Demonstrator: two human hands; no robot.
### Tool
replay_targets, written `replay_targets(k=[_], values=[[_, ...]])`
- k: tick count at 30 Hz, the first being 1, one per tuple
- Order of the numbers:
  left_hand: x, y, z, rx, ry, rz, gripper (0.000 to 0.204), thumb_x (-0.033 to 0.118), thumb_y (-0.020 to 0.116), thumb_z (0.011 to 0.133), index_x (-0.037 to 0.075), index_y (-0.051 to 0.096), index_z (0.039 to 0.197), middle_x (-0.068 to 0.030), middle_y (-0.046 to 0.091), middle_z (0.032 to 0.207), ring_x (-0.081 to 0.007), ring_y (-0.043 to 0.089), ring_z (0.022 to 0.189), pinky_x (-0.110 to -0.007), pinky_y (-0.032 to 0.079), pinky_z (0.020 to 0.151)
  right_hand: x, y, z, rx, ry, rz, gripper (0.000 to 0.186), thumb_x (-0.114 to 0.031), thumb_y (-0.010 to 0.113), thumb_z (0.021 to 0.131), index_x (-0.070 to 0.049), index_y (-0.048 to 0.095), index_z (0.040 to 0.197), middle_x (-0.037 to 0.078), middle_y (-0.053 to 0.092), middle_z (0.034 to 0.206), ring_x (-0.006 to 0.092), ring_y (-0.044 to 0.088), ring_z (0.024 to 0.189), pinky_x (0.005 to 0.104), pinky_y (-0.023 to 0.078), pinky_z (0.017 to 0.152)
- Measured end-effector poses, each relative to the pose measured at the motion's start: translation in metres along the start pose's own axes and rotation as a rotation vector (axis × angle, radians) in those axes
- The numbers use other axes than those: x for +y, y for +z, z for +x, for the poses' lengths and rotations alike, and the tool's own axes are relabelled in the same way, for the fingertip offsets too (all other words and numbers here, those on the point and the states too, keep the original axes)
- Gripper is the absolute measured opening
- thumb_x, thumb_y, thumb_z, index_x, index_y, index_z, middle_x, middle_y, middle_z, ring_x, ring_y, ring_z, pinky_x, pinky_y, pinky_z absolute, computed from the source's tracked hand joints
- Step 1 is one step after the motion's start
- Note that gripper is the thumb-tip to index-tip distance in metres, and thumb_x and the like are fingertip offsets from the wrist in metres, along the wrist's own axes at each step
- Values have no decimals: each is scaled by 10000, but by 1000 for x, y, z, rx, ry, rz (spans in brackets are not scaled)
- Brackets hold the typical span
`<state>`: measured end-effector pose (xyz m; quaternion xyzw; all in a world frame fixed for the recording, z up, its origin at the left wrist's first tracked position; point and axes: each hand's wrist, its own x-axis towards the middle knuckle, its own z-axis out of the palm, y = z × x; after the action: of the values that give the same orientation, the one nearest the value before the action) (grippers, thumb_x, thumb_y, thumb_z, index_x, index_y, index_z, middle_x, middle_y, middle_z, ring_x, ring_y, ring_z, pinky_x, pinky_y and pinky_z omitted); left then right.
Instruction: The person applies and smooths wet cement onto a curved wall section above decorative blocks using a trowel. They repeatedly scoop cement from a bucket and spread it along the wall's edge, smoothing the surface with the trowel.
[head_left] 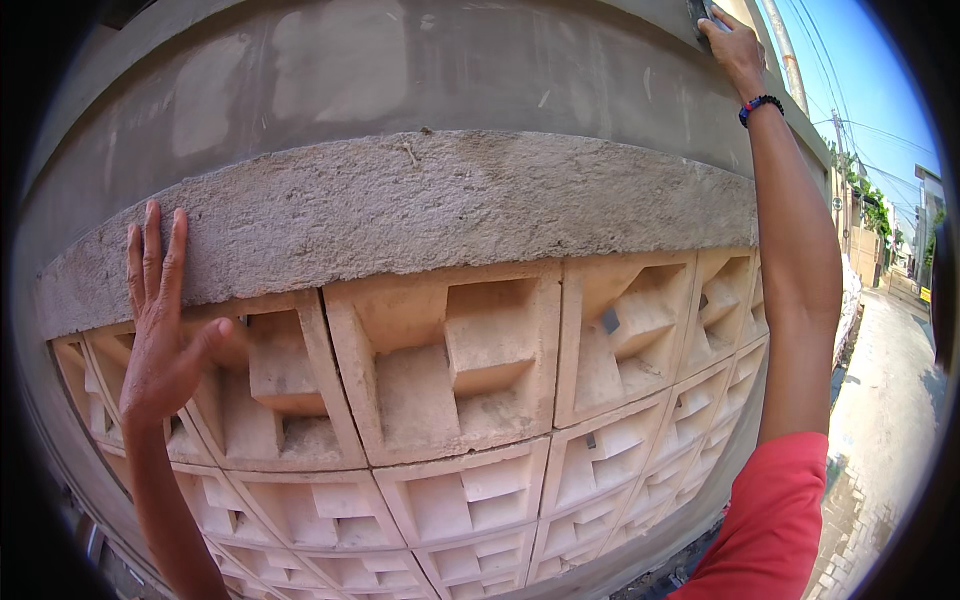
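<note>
My left hand (165, 345) is open with its fingers spread, the fingertips on the rough grey cement band (450, 200) and the palm in front of the pale breeze blocks (460, 350). High at the right, my right hand (737, 50) is closed around a dark, flat trowel-like tool (697, 22). That tool lies against the upper wall and is partly cut off by the picture's edge. Smoother, darker grey plaster (500, 75) with lighter patches covers the wall above the band. A beaded bracelet (760, 107) circles my right wrist.
To the right of the wall runs a sunlit paved lane (880, 400). A pale pipe (785, 55) rises by the wall's corner. Utility poles, overhead wires and green plants stand farther off. Stepped hollows and narrow gaps break up the block face.
</note>
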<state>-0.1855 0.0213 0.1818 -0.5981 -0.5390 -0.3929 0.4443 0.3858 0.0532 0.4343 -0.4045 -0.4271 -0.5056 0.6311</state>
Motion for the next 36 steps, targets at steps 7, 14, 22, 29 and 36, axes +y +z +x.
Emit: replay_targets(k=[7, 14, 22, 29, 36], values=[[-3, -4, 0, -30, 21, -9, 1010, 430, 621, 637, 236, 152, 1509, -39, 27, 1585, -283, -29, 1453, -519, 40, 1163, -31, 17, -14, 117, -207, 203, 421, -242, 618, 753, -46, 649, 1124, 207, 658, 1053, 344, 612, 1037, 391, 475, 895], [2, 4, 4, 19, 60, -64, 998, 353, 608, 626, 242, 155, 1509, -38, 33, 1586, -280, -31, 1454, -511, 44, 1165, 71, 10, 28, -14, 101, -144, 499, -490, 629, 793, -261, 618, 1236, 129, 674, 1110, 272, 638, 1034, 359, 474, 904], [0, -7, -6, 14, -33, -76, 1031, 269, 639, 579, 265, 180, 1502, -14, 35, 1585, -258, -34, 1454, -484, 11, 1173, -78, 10, 21, -91, -216, -64, 423, -266, 609, 782, -15, 646, 1120, 234, 646, 1040, 389, 614, 1000, 391, 477, 903], [3, -5, -6, 16, -33, -99, 1009, 149, 716, 660, 296, 175, 1498, 5, 24, 1584, -241, -41, 1453, -462, 7, 1181, -106, 23, -27, -82, -89, 100, 523, -493, 623, 792, -198, 630, 1225, 170, 670, 1095, 295, 635, 1033, 373, 473, 906], [2, -1, -4, 10, -7, -120, 991, 152, 734, 703, 286, 159, 1499, 8, 7, 1582, -232, -60, 1450, -453, 1, 1183, -45, 12, 28, -103, 123, 4, 531, -474, 611, 792, -204, 611, 1249, 175, 663, 1110, 292, 631, 1035, 365, 470, 909]])
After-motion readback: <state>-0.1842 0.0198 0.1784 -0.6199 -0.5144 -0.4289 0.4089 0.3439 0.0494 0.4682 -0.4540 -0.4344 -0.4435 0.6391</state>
